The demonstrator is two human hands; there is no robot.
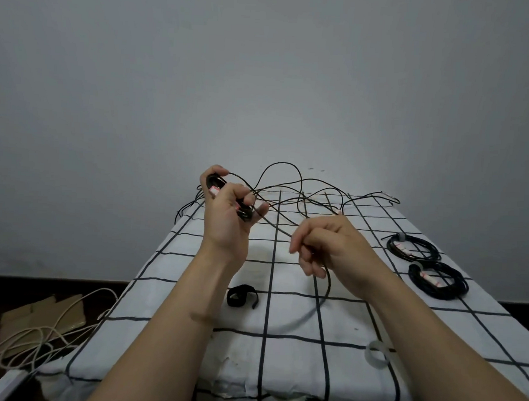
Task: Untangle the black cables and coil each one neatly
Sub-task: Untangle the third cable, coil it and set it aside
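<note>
My left hand (225,216) is raised above the table and grips a small coil of black cable (215,182) with a pink-and-white tag. From that coil a black cable strand (278,228) runs down to my right hand (325,243), whose curled fingers pinch it. Below my right hand the strand hangs in a loop to the cloth. Behind both hands a loose tangle of black cable (300,190) arches over the far end of the table. Two finished black coils lie at the right, one farther coil (414,246) and one nearer coil (438,280).
The table wears a white cloth with a black grid (279,354). A black strap loop (241,295) lies mid-table and a white strap loop (377,353) near the front right. On the floor at left lie beige cables (35,335) and cardboard (42,314).
</note>
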